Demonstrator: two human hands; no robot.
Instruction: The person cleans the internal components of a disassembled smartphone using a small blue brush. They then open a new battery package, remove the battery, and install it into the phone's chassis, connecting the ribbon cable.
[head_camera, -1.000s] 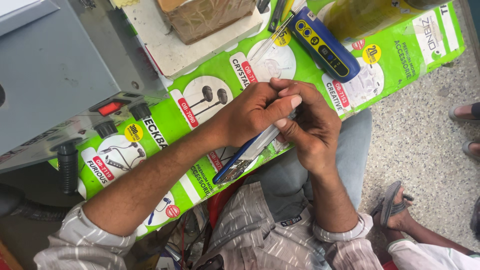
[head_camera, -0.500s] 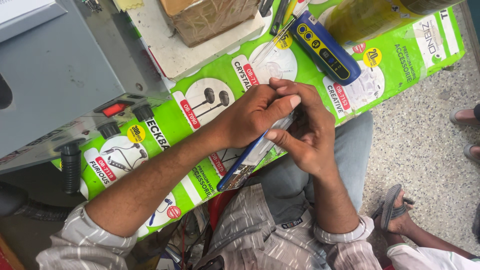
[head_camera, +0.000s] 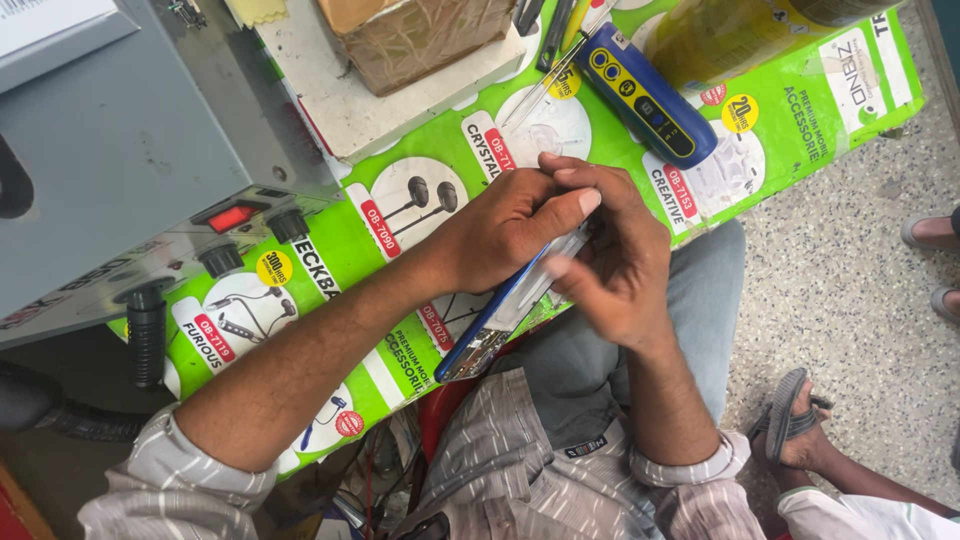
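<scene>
While both hands met at the centre of the frame, the left hand (head_camera: 510, 225) was clamped on the upper end of a blue-edged phone (head_camera: 505, 315), which slanted down toward the lower left. The right hand (head_camera: 610, 265) curled over the same end, its fingers (head_camera: 560, 265) touching the phone. Behind them lay the green printed surface (head_camera: 330, 250), with a blue handheld tool (head_camera: 645, 95) at upper right and a grey machine (head_camera: 120, 150) at upper left.

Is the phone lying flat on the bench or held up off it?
Held up. The phone is tilted between the left hand and right hand, its lower end hanging past the green bench cover over the lap.
</scene>
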